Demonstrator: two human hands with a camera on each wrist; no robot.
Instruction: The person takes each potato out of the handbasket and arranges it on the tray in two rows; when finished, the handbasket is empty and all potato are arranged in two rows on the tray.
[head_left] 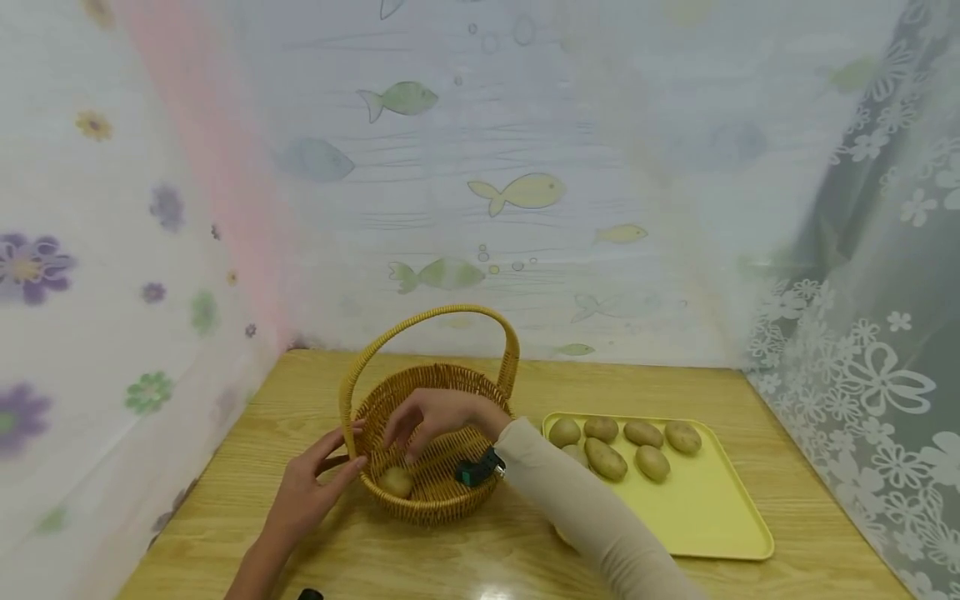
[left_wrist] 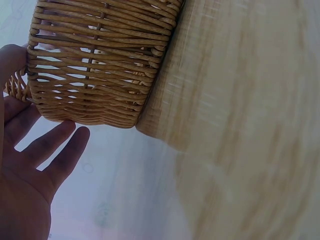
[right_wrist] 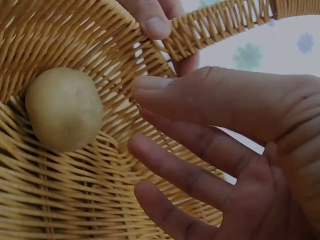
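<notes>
A woven wicker basket (head_left: 431,510) with a tall arched handle stands on the table. My left hand (head_left: 303,492) holds it at the left side, by the foot of the handle. In the right wrist view, the left thumb (right_wrist: 156,27) lies over the rim, with a finger showing behind the weave. Inside the basket, a single potato (right_wrist: 64,109) rests against the wall. My right hand (head_left: 442,412) hovers over the basket's inside, fingers apart and loosely bent, nothing between them. Its fingertips are a short way from the potato.
To the right, a yellow tray (head_left: 705,517) bears several potatoes (head_left: 606,460) near its far side; my right forearm (head_left: 592,508) covers its left part. Patterned curtains (head_left: 517,192) enclose the table (head_left: 480,567) at the back and sides. A small black object (head_left: 310,594) shows at the bottom edge.
</notes>
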